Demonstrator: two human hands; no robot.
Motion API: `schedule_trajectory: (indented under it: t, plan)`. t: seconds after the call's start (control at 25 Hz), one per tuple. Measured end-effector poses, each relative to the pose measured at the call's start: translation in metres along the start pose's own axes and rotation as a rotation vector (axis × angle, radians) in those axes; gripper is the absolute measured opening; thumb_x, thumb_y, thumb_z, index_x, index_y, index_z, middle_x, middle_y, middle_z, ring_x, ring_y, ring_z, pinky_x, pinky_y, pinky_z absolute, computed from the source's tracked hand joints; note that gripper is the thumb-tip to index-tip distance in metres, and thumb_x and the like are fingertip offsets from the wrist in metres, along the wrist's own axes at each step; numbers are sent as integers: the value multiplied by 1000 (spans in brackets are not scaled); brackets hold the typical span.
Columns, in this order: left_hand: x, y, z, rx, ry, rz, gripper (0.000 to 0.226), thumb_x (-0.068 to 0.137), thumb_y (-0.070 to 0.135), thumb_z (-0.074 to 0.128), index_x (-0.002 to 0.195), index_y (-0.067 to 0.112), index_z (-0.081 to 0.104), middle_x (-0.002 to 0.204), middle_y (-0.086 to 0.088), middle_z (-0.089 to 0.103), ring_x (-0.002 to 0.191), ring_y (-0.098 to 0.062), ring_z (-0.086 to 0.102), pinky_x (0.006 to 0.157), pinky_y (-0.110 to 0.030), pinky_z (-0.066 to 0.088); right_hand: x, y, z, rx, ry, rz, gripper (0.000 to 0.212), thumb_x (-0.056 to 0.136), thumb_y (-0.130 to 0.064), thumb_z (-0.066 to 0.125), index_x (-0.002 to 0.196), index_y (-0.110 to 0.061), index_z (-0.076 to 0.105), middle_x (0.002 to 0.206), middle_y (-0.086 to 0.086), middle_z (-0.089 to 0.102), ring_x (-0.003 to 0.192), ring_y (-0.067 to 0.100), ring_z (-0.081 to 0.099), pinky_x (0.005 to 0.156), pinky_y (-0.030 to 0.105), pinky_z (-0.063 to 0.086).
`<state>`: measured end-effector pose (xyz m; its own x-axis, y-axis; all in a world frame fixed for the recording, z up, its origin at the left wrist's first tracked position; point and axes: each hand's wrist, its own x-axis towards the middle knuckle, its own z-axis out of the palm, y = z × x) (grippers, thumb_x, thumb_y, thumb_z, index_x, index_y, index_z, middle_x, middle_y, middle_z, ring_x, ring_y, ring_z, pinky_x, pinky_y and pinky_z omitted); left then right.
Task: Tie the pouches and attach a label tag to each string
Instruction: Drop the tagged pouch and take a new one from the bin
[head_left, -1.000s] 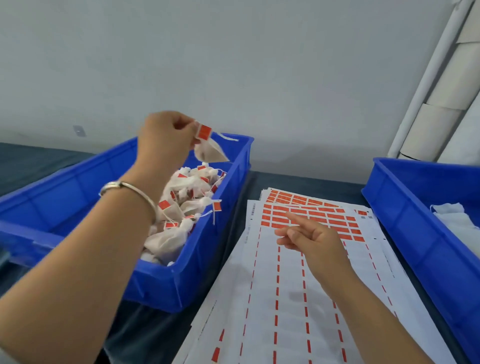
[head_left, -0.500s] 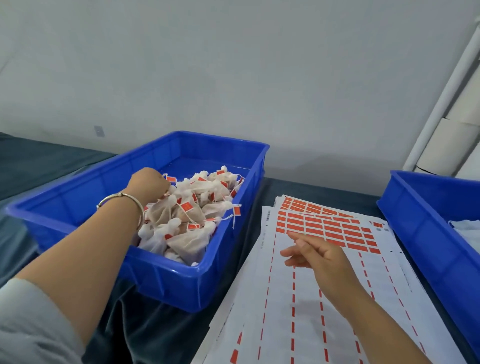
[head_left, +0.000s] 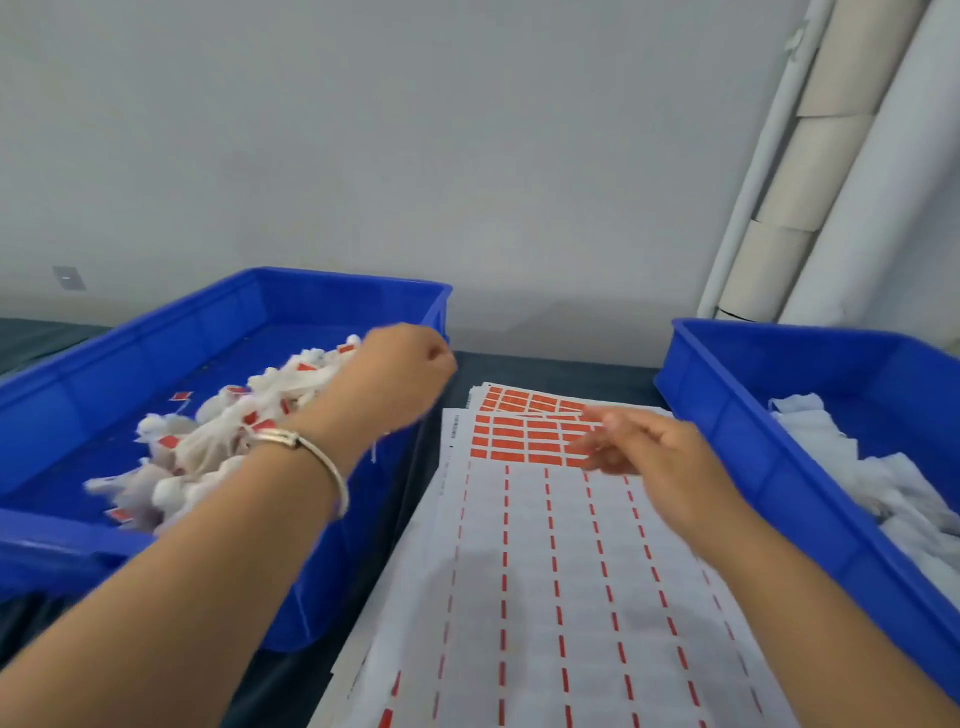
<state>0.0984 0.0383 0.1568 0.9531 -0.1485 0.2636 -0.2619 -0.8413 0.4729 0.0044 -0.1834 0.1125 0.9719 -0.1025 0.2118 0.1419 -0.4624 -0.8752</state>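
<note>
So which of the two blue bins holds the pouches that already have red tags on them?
The left blue bin, under the left hand: its white pouches carry red tags. The right blue bin holds only plain white material with no red showing.

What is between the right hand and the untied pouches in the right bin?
Only the bin's near wall, which the right hand would have to lift over. The hand hovers over the label sheets, fingers loose, and the white pouches lie uncovered inside the right blue bin.
</note>
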Motion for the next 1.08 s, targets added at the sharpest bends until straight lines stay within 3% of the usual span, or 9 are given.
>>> schedule_trajectory:
  t: [0.2,0.36,0.44,0.52,0.6,0.68,0.76,0.88,1.08]
  plan:
    - [-32,61,113,26,-415,181,23,96,27,47,110,18,64,103,-1,66,90,-17,61,83,-28,51,19,10,-103,-259,236,78,25,95,-11,46,99,-31,62,85,-16,67,72,-6,64,57,13,42]
    - [-54,56,177,128,-626,263,45,93,41,51,135,26,47,144,3,42,132,-22,37,110,-42,27,39,51,-179,-559,241,312,30,92,0,44,105,-15,66,99,0,68,89,16,63,75,31,49]
    - [-55,48,194,208,-581,318,55,92,50,47,141,29,35,154,5,24,143,-22,15,114,-51,9,42,85,-202,-730,155,477,28,91,1,47,109,-8,67,113,10,66,102,26,60,88,39,47]
    - [-53,41,206,195,-531,320,60,92,55,40,144,32,24,157,8,12,145,-19,3,113,-51,-2,37,114,-207,-844,-36,603,34,92,-8,52,125,-11,59,128,11,57,113,28,55,92,35,43]
    - [-52,34,215,175,-500,314,62,92,59,34,146,35,18,157,10,6,145,-17,-2,113,-48,-7,32,140,-202,-678,-184,683,50,92,-15,57,140,-19,44,132,10,51,111,30,56,91,35,45]
    - [-53,31,221,189,-470,316,62,91,62,30,146,37,15,157,13,4,145,-15,-3,113,-46,-8,30,157,-195,-480,-184,693,51,92,-15,56,141,-22,41,126,11,54,96,32,60,84,38,50]
    - [-53,29,225,196,-437,314,62,90,64,28,146,39,15,157,14,4,145,-14,-3,113,-45,-8,35,166,-196,-396,-127,669,36,94,-13,54,129,-19,54,108,13,59,82,29,55,75,37,48]
    - [-55,27,227,193,-415,303,63,90,65,27,146,40,15,157,15,3,145,-13,-3,113,-44,-8,33,165,-204,-321,-217,636,19,94,-17,54,101,-20,72,94,17,62,79,25,49,73,38,45]
    - [-57,27,227,171,-396,303,61,89,65,30,144,39,20,156,16,8,145,-12,0,114,-44,-6,30,163,-201,-549,-72,568,14,87,-17,66,75,-18,73,83,12,71,67,18,58,66,33,51]
